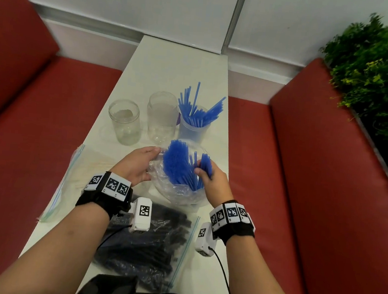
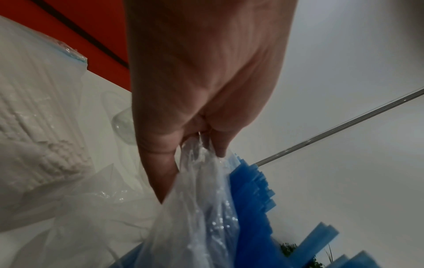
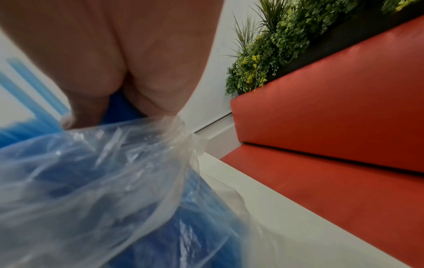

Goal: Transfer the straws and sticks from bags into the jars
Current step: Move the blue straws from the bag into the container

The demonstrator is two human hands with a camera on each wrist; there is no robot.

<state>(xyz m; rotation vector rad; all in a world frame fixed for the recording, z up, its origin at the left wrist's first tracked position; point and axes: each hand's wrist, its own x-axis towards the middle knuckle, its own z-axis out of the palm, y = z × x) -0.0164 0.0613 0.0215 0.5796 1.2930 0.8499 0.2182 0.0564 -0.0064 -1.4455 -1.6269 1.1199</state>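
A clear plastic bag (image 1: 179, 192) stands crumpled on the white table, with blue straws (image 1: 177, 164) sticking up out of its mouth. My left hand (image 1: 137, 163) pinches the bag's rim (image 2: 201, 154) on its left side. My right hand (image 1: 209, 176) grips a small bunch of blue straws (image 1: 205, 164) at the bag's right side. In the right wrist view the bag (image 3: 103, 172) fills the lower left under my right hand (image 3: 119, 72). Behind the bag, a clear jar (image 1: 193, 128) holds more blue straws (image 1: 198, 109). Two empty clear jars (image 1: 124, 121) (image 1: 161, 118) stand to its left.
A zip bag of black straws (image 1: 149, 243) lies near the front edge under my wrists. A zip bag of pale sticks (image 1: 80, 172) lies at the table's left edge; its contents (image 2: 34, 127) show in the left wrist view. Red benches (image 1: 314, 180) flank the narrow table; plants (image 1: 377, 76) at right.
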